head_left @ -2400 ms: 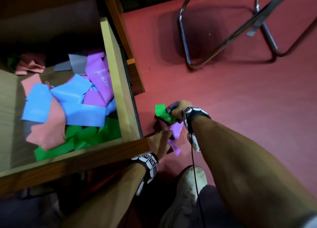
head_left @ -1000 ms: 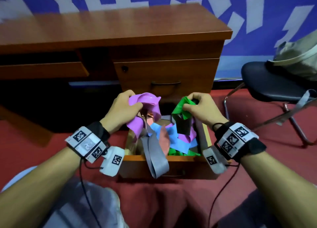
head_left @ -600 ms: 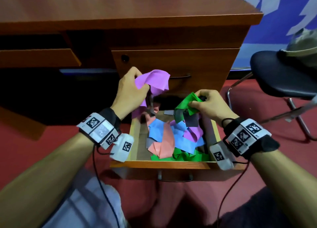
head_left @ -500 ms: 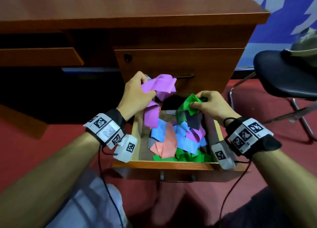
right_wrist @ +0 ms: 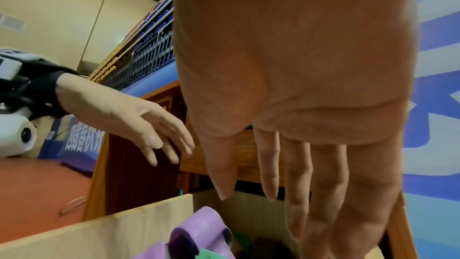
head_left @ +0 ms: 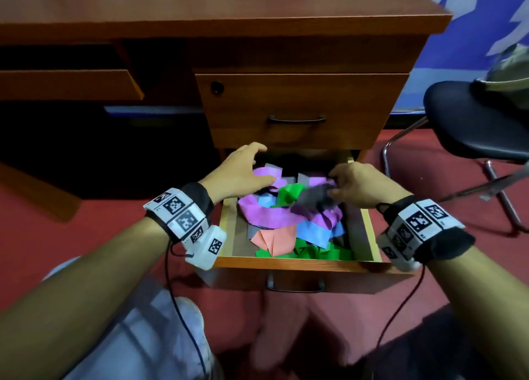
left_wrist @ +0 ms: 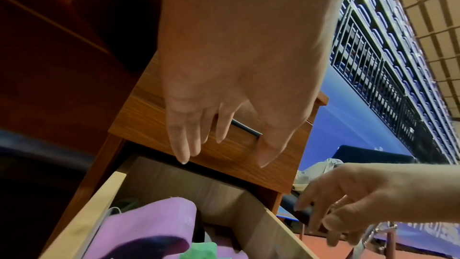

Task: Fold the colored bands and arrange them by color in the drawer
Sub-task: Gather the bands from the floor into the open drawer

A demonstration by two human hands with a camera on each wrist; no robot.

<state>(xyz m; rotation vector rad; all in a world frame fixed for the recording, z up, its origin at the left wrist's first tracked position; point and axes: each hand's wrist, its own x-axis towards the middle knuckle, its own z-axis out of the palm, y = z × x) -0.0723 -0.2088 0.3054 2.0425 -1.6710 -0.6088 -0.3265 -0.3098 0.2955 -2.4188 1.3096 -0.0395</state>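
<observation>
Open wooden drawer [head_left: 369,233], loose colored bands [head_left: 274,219] inside

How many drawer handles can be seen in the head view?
2: one dark handle on the closed upper drawer, and one handle under the front of the open drawer, partly hidden by that front.

Black chair [head_left: 475,128] seen at right edge, red carpet [head_left: 100,231] below, blue wall [head_left: 469,45] at upper right.
</observation>
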